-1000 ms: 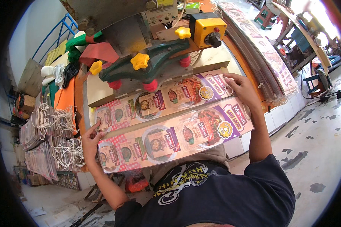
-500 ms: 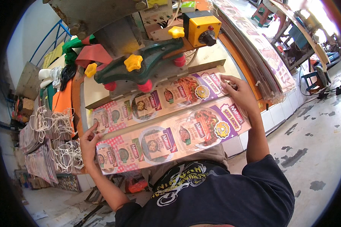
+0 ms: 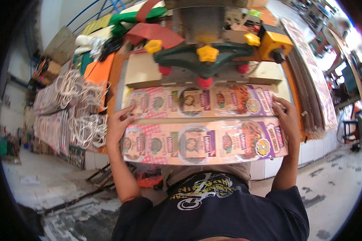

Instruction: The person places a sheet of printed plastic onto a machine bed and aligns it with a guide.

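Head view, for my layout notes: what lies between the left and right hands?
In the head view, the farther printed strip and nearer printed strip lie between left hand and right hand.

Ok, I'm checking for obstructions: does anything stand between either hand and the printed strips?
Nothing visible does. The left hand and right hand are right at opposite ends of the printed strips, with no object in between. The green bracket is toward the strips' far side, not between them and either hand.
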Tool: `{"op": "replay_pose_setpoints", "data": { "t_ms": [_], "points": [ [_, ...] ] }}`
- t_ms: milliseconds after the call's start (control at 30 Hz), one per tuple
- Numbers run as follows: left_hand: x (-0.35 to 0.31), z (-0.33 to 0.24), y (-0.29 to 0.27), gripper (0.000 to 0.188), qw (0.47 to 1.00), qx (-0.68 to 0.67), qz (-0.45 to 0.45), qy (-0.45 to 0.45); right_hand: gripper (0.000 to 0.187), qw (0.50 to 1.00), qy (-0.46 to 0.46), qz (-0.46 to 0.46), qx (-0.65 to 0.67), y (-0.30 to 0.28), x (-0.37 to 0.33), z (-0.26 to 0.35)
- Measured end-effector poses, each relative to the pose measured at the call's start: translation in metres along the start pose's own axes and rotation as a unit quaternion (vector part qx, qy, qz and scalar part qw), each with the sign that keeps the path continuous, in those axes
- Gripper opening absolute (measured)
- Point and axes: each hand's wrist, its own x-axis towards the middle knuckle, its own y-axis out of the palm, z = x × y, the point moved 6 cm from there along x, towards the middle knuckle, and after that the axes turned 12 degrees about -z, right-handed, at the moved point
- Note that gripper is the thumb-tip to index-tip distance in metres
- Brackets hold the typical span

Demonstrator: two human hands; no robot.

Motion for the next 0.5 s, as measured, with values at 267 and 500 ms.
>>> {"op": "replay_pose_setpoints", "data": {
  "t_ms": [267, 500],
  "points": [
    [-0.002, 0.006, -0.001, 0.055, 0.999, -0.022, 0.002, -0.025, 0.036, 0.999, 0.015, 0.003, 0.03, 0.005, 0.005, -0.012],
    [-0.003, 0.008, -0.001, 0.055, 0.999, -0.022, 0.006, -0.039, 0.035, 1.0, -0.004, 0.013, 0.02, 0.004, 0.006, -0.014]
  ]
}}
